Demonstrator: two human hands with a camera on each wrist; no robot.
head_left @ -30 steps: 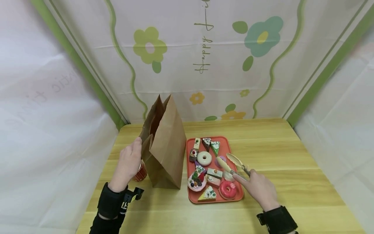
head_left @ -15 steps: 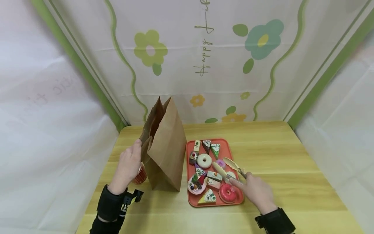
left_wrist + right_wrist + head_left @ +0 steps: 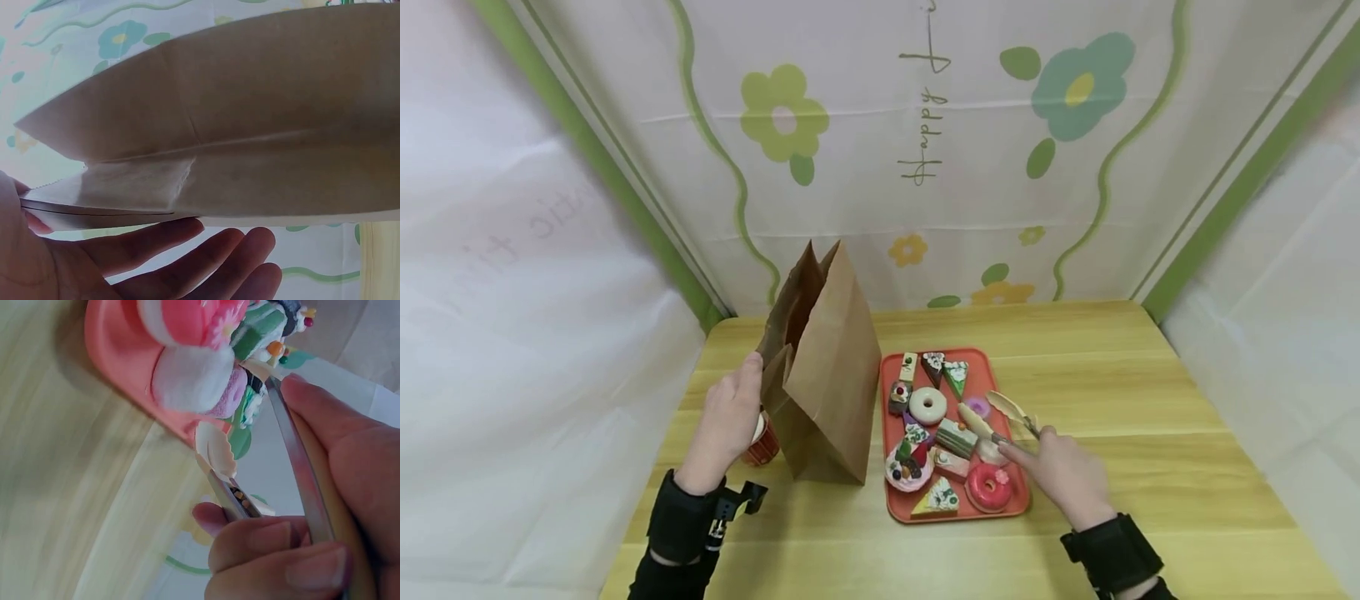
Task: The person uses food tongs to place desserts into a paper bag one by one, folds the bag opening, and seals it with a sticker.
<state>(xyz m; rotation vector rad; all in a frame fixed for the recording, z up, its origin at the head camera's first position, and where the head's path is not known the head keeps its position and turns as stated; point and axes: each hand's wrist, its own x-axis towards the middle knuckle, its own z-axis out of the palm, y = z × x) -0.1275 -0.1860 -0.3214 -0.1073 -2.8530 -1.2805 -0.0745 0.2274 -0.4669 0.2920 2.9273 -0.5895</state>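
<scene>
The left hand (image 3: 727, 421) is pinching the bag (image 3: 835, 387), the right hand (image 3: 1070, 475) holding parted tongs (image 3: 977, 422) that could jostle crowded cakes (image 3: 957, 439).

Wood-grain table (image 3: 1150, 450); floral white wall (image 3: 850, 192) behind; side walls (image 3: 527, 375) seemingly fabric.

Head and right-wrist views share the tray (image 3: 980, 375)

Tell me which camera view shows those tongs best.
The right wrist view: the tongs appear close up there, their tips plainly spread. The head view shows them smaller, in the right hand, at the right edge of the tray. The left wrist view shows none of them.
</scene>
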